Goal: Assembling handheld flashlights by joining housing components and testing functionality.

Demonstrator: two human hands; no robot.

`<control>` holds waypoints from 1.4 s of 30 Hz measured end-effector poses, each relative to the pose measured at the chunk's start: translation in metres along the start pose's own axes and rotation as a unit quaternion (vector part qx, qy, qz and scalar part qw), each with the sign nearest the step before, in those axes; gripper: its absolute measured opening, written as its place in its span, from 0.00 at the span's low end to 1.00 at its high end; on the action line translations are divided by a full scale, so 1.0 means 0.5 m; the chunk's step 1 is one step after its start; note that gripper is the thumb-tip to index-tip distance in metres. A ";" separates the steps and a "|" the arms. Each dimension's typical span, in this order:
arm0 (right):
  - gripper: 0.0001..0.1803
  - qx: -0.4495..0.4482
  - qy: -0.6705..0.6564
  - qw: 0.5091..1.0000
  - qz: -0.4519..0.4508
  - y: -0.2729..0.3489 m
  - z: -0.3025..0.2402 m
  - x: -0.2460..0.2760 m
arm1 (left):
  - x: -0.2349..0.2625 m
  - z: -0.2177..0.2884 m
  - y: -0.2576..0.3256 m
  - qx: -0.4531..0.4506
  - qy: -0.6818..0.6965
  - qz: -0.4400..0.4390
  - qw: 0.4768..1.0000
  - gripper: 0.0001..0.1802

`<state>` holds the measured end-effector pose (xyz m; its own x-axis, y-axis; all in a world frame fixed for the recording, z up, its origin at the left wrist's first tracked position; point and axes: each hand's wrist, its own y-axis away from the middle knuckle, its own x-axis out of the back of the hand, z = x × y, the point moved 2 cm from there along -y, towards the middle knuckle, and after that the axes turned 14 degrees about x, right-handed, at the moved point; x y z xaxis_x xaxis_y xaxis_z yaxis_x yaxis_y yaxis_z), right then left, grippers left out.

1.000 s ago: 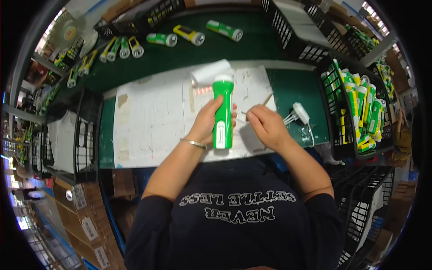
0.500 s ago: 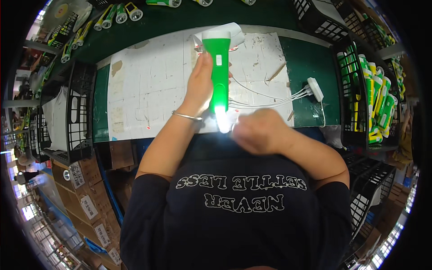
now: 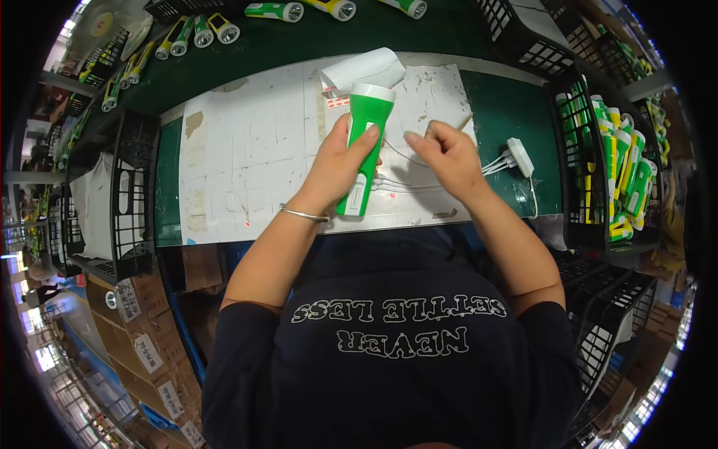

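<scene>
In my left hand (image 3: 336, 166) is a green flashlight (image 3: 372, 112) with a white rim around its head. The head points away from me and the tail towards me. My left thumb lies on its upper side, by the white switch, while the other fingers wrap underneath. A pale label strip shows near the tail, and no light glows there. To the right of the flashlight, apart from it, my right hand (image 3: 452, 159) is raised with fingers curled in and thumb pointing left; nothing shows in it. Beyond the head lies a curled white sheet (image 3: 366, 69).
White cables (image 3: 419, 185) run across the white work board (image 3: 247, 150) to a white power strip (image 3: 520, 157). A black crate of green and yellow flashlights (image 3: 632, 172) stands at right, another black crate (image 3: 134, 187) at left. Several flashlights (image 3: 202, 31) lie along the far edge.
The light at the flashlight's tail has gone out. The flashlight has come nearer and tilted, turning its labelled side up. My right hand has moved from the tail up and right.
</scene>
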<state>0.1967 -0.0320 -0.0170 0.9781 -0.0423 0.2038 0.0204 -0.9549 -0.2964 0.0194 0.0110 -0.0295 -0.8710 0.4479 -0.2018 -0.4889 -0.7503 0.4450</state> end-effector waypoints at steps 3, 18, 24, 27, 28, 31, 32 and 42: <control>0.11 -0.008 0.012 0.999 -0.047 -0.026 -0.015 0.029 | 0.003 0.013 0.017 -0.065 -0.158 0.004 0.985 0.22; 0.33 -0.064 -0.078 0.971 -0.215 -0.045 -0.031 0.054 | 0.094 0.086 0.101 -0.047 -0.554 -0.026 0.831 0.20; 0.26 -0.048 0.051 0.988 -0.135 -0.065 0.053 0.006 | 0.078 -0.001 0.049 0.105 -0.117 -0.108 0.982 0.34; 0.20 0.034 0.336 0.929 -0.148 -0.047 0.098 -0.042 | 0.068 -0.017 0.038 0.080 -0.094 -0.062 0.990 0.33; 0.18 0.072 0.360 0.920 -0.138 -0.041 0.105 -0.056 | 0.066 -0.025 0.030 0.079 -0.095 -0.063 0.990 0.33; 0.14 0.050 0.336 0.930 -0.137 -0.050 0.107 -0.050 | 0.069 -0.036 0.016 0.015 -0.152 0.020 0.988 0.35; 0.13 0.048 0.309 0.942 -0.124 -0.051 0.105 -0.042 | 0.069 -0.036 0.014 0.002 -0.166 0.036 0.985 0.35; 0.09 -0.073 -0.069 0.993 -0.065 -0.036 0.028 0.008 | 0.020 -0.029 0.007 -0.059 -0.229 0.058 0.970 0.36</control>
<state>0.2032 -0.0110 -0.0239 0.9885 0.1150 0.0979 0.1278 -0.9825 -0.1357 0.0083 0.0056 -0.0428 -0.8207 0.5067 0.2639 -0.4154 -0.8464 0.3334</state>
